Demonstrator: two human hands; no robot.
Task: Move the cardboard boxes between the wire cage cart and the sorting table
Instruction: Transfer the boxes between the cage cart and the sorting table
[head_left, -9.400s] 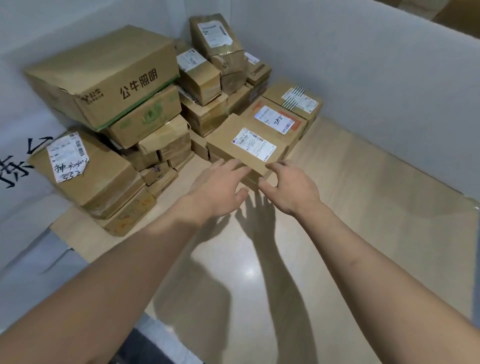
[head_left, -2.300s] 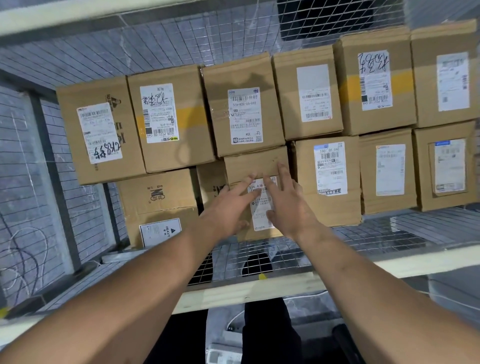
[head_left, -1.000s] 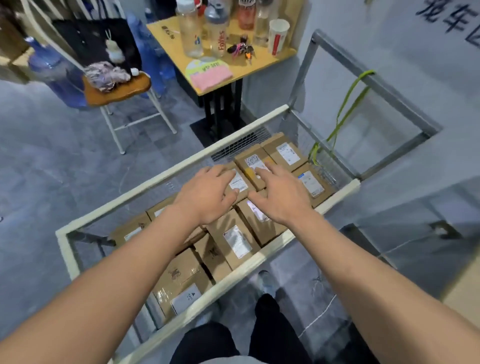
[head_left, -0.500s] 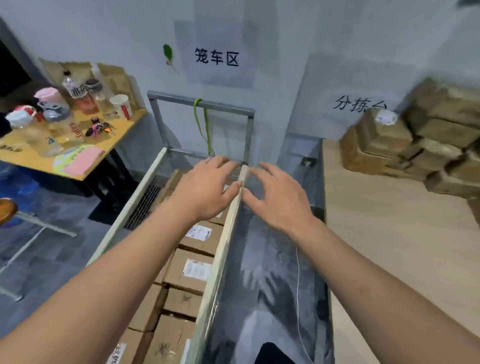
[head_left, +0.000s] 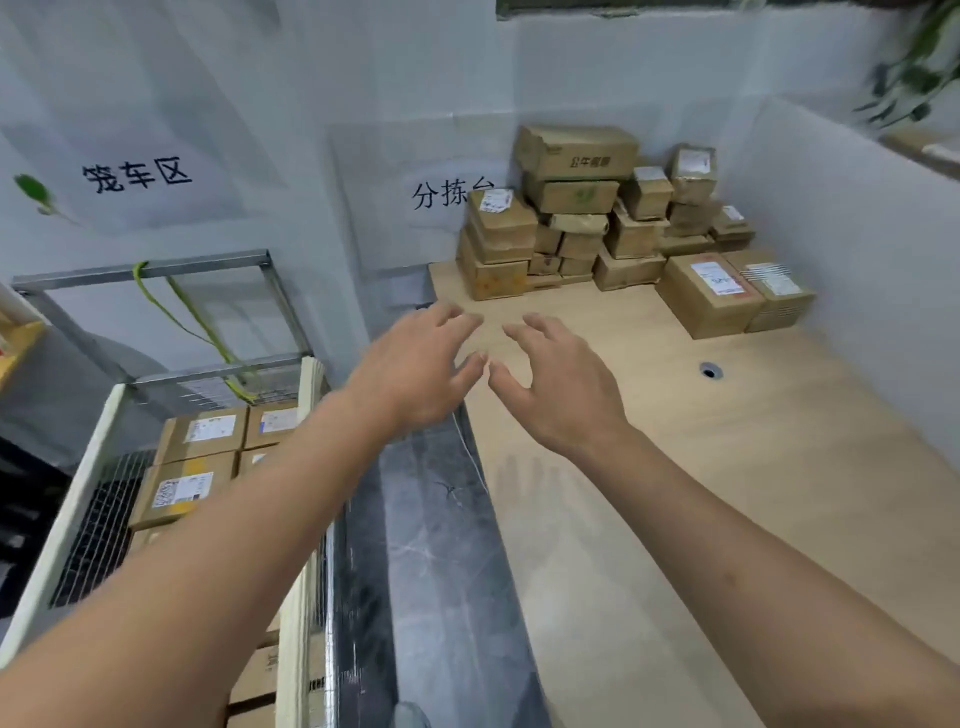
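Observation:
My left hand (head_left: 415, 374) and my right hand (head_left: 561, 384) hover side by side over the near left edge of the wooden sorting table (head_left: 701, 467), both with fingers spread and holding nothing. A pile of cardboard boxes (head_left: 576, 208) is stacked in the table's far corner against the wall. A box with a red-edged label (head_left: 709, 293) sits in front of the pile on the right. The wire cage cart (head_left: 93, 493) stands at lower left, with several labelled boxes (head_left: 202, 436) lying inside it.
White partition walls (head_left: 857, 249) enclose the table at the back and right. A dark floor gap (head_left: 431, 545) separates cart and table. A cable hole (head_left: 710, 370) is set in the tabletop. A green strap (head_left: 176, 312) hangs from the cart's metal frame.
My view has swung right from the cart to the sorting table. Both empty hands have moved from above the cart rail to above the table's left edge.

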